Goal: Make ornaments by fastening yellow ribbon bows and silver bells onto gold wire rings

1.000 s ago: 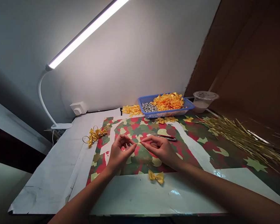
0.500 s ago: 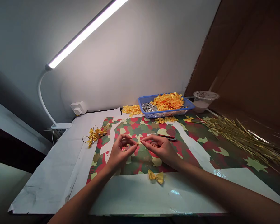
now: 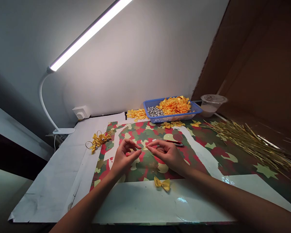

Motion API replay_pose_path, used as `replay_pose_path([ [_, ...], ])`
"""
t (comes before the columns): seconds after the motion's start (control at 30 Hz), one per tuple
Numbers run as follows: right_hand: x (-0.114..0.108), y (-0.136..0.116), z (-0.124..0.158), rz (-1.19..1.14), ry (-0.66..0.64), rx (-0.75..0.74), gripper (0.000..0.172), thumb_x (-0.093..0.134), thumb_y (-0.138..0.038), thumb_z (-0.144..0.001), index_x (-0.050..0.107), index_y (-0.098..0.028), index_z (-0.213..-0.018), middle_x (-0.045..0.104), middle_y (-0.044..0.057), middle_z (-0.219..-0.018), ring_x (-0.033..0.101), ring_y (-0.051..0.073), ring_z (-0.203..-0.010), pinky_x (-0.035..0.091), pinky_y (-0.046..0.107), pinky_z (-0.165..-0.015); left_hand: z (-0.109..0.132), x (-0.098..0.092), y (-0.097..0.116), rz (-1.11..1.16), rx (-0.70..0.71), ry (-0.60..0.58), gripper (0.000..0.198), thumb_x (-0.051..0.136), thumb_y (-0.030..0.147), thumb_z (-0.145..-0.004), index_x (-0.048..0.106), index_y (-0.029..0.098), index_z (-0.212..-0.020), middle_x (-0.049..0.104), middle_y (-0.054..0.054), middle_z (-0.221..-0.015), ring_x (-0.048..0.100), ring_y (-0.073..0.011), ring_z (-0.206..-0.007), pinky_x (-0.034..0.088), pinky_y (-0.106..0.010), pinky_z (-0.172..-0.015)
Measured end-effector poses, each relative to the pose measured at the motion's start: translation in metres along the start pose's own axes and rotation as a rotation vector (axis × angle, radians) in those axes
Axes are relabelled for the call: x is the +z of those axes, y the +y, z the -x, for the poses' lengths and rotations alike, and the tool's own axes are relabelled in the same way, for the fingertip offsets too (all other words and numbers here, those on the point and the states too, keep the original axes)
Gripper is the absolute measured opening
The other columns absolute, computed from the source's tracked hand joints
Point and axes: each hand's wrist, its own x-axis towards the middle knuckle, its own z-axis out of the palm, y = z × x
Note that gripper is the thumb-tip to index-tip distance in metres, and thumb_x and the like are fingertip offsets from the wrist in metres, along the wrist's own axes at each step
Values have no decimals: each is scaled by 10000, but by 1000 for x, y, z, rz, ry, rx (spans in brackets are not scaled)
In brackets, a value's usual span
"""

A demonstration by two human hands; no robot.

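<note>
Over a camouflage-patterned paper mat (image 3: 196,152), my left hand (image 3: 124,157) and right hand (image 3: 167,154) meet with their fingertips almost touching. A tiny yellow ribbon piece (image 3: 144,148) sits at my right fingertips, pinched there. My left fingertips curl right beside it, and the piece is too small to show whether they touch it. A small yellow satin bow (image 3: 162,183) lies on the mat's pale strip, just below my hands. Close to my right hand lies a red and silver slim tool (image 3: 174,142).
A blue plastic basket (image 3: 172,118) at the back holds orange ribbon pieces (image 3: 174,105) and silver beads (image 3: 154,112). A gold bow cluster (image 3: 99,140) lies left. Gold strips (image 3: 249,144) spread right, beyond a plastic cup (image 3: 210,104). A white clamp lamp (image 3: 87,37) arcs overhead.
My left fingertips have eased slightly leftward, away from the ribbon piece. My right hand and the ribbon piece have barely shifted.
</note>
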Motion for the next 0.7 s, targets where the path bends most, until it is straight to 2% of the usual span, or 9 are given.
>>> replay_pose_path([
  [0.13,2,2,0,-12,2,0,411,606,-547,-759,676,-148,-828,210,-92,-473,175,71,-429,142,244,-431,-2,0,-6,96,-64,-40,400,834,266,-566,523,178,-802,656,-7,-862,564,-98,-681,464,-206,-599],
  [0.37,4,5,0,-9,3,-11,421,611,-549,-747,677,-138,-806,211,-98,-454,164,63,-417,140,236,-419,-3,4,-12,259,-221,-97,442,844,305,-558,523,180,-835,637,27,-779,566,-76,-569,461,-202,-556],
  [0.7,3,4,1,-16,-5,-26,373,609,-500,-765,678,-136,-813,201,-99,-462,155,60,-421,137,235,-421,-5,2,-13,303,-239,-67,446,860,254,-536,526,173,-821,644,33,-726,555,-64,-553,433,-177,-534],
])
